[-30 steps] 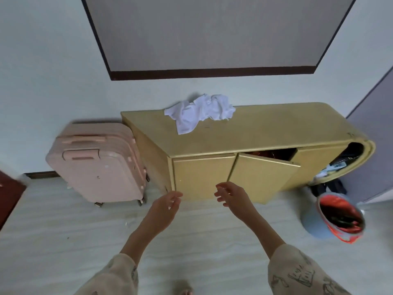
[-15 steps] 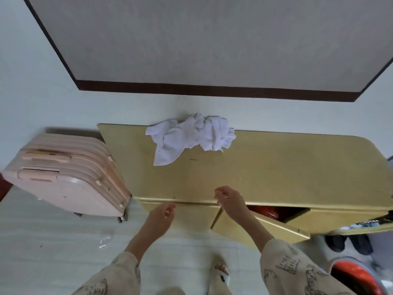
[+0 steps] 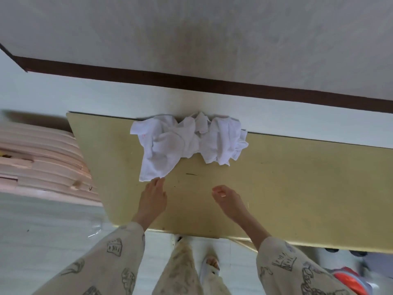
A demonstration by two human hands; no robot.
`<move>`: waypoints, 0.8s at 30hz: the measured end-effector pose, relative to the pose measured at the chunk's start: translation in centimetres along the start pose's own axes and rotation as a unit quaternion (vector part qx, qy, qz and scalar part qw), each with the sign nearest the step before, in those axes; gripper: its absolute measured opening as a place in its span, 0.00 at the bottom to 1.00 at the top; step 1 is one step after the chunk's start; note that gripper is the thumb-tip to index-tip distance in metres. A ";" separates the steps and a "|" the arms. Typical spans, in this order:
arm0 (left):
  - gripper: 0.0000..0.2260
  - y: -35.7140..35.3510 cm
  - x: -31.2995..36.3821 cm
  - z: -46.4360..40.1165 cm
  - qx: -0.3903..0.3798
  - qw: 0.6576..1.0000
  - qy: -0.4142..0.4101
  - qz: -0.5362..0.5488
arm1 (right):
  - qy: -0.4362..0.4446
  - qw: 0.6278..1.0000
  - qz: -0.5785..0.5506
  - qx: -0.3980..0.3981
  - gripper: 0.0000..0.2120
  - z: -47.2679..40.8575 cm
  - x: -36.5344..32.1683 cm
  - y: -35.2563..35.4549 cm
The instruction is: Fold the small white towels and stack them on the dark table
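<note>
Crumpled white towels (image 3: 187,145) lie heaped at the yellow cabinet (image 3: 276,188) top's back edge. My left hand (image 3: 152,201), fingers straight, touches the nearest corner; my right hand (image 3: 228,201) hovers loosely curled, empty. Picking up the first towel comes next; pinch that corner.

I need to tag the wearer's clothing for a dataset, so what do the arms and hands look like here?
Both arms wear loose cream long sleeves printed with dark line-drawn doodles: the left sleeve and the right sleeve. The cuffs end at the wrists, leaving the left hand and right hand bare, with no gloves, rings or watch visible.
</note>
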State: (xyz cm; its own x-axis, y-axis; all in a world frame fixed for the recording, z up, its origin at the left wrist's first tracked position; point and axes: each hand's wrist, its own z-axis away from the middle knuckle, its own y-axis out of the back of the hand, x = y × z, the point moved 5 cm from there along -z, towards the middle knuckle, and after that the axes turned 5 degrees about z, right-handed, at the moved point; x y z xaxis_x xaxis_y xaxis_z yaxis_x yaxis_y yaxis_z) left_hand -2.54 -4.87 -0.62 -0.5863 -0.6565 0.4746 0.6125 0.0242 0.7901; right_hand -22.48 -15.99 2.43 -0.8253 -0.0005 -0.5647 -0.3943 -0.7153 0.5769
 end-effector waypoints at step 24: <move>0.08 10.6 9.4 -1.3 0.044 0.974 -0.167 0.143 | 0.281 0.933 0.220 0.048 0.20 -4.4 -12.6 1.0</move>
State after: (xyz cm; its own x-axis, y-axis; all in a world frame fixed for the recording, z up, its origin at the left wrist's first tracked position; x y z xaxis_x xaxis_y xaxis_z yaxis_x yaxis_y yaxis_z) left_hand -0.88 -11.80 11.69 -0.5472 -0.3310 0.7688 0.7374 0.2438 0.6299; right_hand -10.65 -19.79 7.50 -0.5834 -0.6650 -0.4662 -0.1244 -0.4941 0.8605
